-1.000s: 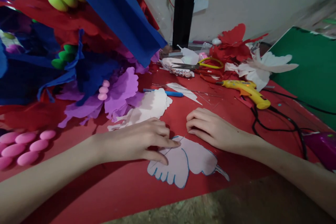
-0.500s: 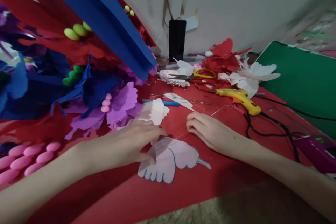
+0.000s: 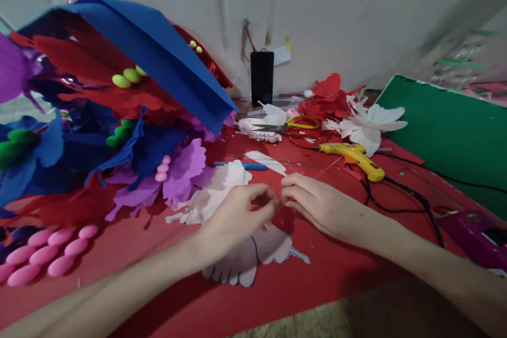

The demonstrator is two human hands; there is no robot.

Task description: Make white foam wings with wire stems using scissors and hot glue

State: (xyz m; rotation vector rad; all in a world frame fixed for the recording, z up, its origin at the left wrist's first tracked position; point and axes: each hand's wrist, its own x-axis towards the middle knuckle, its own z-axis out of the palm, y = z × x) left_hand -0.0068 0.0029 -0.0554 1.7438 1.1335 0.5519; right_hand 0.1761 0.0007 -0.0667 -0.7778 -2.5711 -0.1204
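Observation:
My right hand (image 3: 312, 200) is closed on a thin wire (image 3: 330, 167), which sticks out up and to the right behind the fingers. Close against its fingertips, my left hand (image 3: 253, 208) has thumb and forefinger pinched together; what lies between them is hidden. Partly under my left hand lies a pale butterfly-shaped cutout (image 3: 273, 248) with blue outlines. Behind that hand is a stack of white scalloped cutouts (image 3: 206, 198). A blue pen (image 3: 247, 166) and several thin wires (image 3: 293, 162) lie farther back.
A yellow glue gun (image 3: 356, 156) with a black cord lies at right, before a green board (image 3: 443, 137). Yellow-handled scissors (image 3: 304, 122) and a phone (image 3: 262, 78) are at the back. Coloured paper flowers (image 3: 152, 140) crowd the left; pink egg-shaped pieces (image 3: 41, 253) lie near them.
My left hand has moved right, from above the cutout to my right hand's fingertips, and its fingers have closed into a pinch. My right hand keeps its hold. The view has shifted slightly.

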